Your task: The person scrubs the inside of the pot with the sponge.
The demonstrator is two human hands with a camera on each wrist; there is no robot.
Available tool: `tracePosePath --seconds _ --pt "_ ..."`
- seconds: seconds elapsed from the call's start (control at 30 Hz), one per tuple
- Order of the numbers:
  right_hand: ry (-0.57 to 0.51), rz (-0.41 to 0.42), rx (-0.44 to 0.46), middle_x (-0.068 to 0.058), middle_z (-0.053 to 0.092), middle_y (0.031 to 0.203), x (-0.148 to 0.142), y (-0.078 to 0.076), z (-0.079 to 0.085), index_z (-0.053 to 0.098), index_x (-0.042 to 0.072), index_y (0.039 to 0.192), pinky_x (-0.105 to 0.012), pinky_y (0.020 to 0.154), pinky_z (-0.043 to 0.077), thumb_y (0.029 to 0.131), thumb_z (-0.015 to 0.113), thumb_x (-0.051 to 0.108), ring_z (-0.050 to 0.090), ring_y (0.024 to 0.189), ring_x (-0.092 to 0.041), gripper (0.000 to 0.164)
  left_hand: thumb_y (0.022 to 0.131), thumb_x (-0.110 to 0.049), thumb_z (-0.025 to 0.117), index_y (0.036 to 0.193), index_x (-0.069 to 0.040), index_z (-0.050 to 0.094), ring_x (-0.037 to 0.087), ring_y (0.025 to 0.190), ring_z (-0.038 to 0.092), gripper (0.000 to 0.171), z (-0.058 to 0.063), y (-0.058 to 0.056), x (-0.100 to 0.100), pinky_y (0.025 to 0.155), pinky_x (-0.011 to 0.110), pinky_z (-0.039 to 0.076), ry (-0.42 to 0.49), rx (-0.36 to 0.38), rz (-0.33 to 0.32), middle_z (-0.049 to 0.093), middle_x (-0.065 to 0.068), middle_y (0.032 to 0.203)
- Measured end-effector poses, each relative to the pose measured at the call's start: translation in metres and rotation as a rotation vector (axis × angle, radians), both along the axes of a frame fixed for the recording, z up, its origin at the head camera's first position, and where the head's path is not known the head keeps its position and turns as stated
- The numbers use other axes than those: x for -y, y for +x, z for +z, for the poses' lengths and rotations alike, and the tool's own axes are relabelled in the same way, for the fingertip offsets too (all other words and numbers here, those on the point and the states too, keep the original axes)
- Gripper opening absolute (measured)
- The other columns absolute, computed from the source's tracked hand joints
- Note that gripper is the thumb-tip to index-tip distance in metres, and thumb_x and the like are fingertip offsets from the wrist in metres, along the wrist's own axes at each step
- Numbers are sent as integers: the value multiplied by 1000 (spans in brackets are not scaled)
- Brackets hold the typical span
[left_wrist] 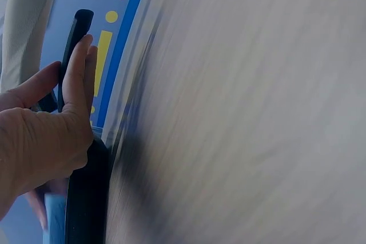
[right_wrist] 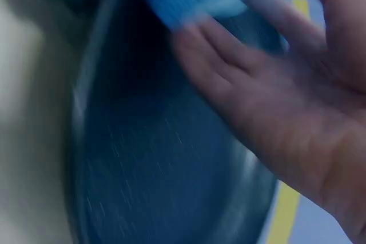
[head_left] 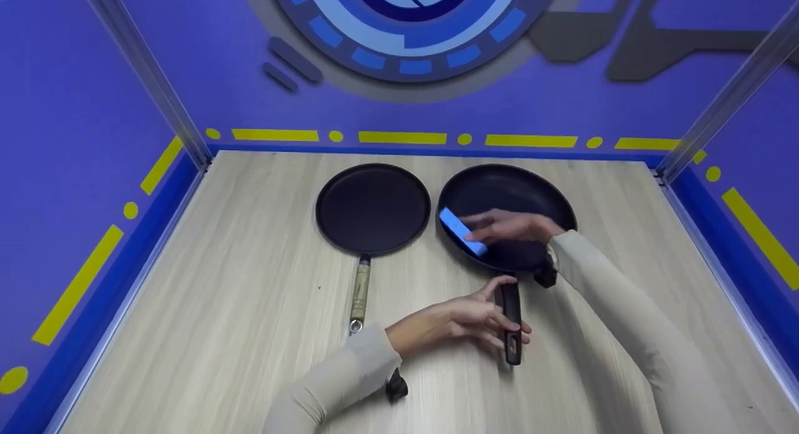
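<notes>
In the head view, a deep round pan (head_left: 499, 187), black and dull-sheened inside with a raised, flaring wall, lies on the far right part of the pale wood-grained table (head_left: 249, 284). The person's right hand (head_left: 509, 226) reaches over it from the right, pinching a blue brush (head_left: 462, 231) between thumb and fingers; this slim, bright block slants across the pan's left side, within the rim. The left hand (head_left: 477, 318) grips the pan's black handle (head_left: 512, 315), which points toward the near edge and has a slot near its end. Just left of the deep pan lies a shallow flat pan (head_left: 373, 209), black with a low rim and an olive-toned handle (head_left: 360, 293) pointing near. In the left wrist view, the left thumb is on one side of the black handle and the fingers on the other, clamped on it. In the right wrist view, the brush is blurred, showing blue bristle-like strands and a paler band, with the right fingertips against it; the pan's dark interior carries pale specks or streaks.
</notes>
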State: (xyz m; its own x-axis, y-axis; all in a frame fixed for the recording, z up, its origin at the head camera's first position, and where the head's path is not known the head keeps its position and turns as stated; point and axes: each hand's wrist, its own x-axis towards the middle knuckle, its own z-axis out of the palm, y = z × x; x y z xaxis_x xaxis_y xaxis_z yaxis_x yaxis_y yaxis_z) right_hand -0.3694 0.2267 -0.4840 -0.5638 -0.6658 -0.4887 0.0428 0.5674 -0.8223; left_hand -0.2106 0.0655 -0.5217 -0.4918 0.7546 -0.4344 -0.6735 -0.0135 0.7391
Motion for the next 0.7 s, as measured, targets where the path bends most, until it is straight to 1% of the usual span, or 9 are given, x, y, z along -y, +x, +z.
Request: tracePosePath --seconds 0.1,0.23,0.33,0.43,0.5,0.57,0.63,0.7 --pt "-59 -129 -97 -22 37 162 16 -5 -6 26 8 162 -47 118 42 103 64 28 47 142 -34 73 95 12 58 149 -41 26 46 126 61 83 0 0 0 108 62 44 -1 1 5 68 30 126" --pt "-52 -293 -194 -29 49 149 32 -12 -8 25 5 162 -48 113 48 103 62 27 58 129 -33 73 95 13 58 146 -43 29 47 127 60 81 -1 0 -1 108 61 44 -4 6 14 67 30 126" --pt "-19 -398 -255 -32 51 144 41 -16 -8 22 1 161 -49 111 49 104 60 27 60 125 -37 74 95 12 58 146 -44 27 46 126 60 82 -1 1 -2 108 60 45 -10 4 8 67 29 127" --pt "55 -474 -335 -34 48 147 47 -19 -7 20 -2 161 -50 113 46 105 59 32 56 131 -40 76 95 11 59 148 -45 24 44 125 62 85 -2 1 -2 107 58 47 -11 5 6 68 29 126" --pt "107 -493 -379 -33 44 152 50 -21 -7 20 -3 161 -51 116 42 104 59 34 50 138 -42 78 95 11 60 149 -45 22 44 125 62 86 -2 1 -2 102 55 52 -8 6 6 68 29 125" --pt "154 -487 -412 -33 42 154 53 -22 -7 21 -3 161 -50 118 40 104 60 36 47 140 -41 79 94 10 60 148 -46 22 43 123 64 87 -2 0 -1 93 48 59 -5 6 7 69 28 124" --pt "160 -457 -407 -34 42 154 54 -22 -6 22 -3 160 -50 117 42 103 61 36 48 140 -41 80 94 10 61 147 -47 23 42 123 64 86 -2 0 0 82 40 63 -2 0 3 70 27 124" --pt "137 -409 -374 -34 47 150 54 -22 -5 24 -3 160 -50 113 46 102 64 34 54 135 -40 79 94 10 61 145 -46 25 41 122 65 84 -2 0 1 76 36 64 2 -4 7 70 26 124"
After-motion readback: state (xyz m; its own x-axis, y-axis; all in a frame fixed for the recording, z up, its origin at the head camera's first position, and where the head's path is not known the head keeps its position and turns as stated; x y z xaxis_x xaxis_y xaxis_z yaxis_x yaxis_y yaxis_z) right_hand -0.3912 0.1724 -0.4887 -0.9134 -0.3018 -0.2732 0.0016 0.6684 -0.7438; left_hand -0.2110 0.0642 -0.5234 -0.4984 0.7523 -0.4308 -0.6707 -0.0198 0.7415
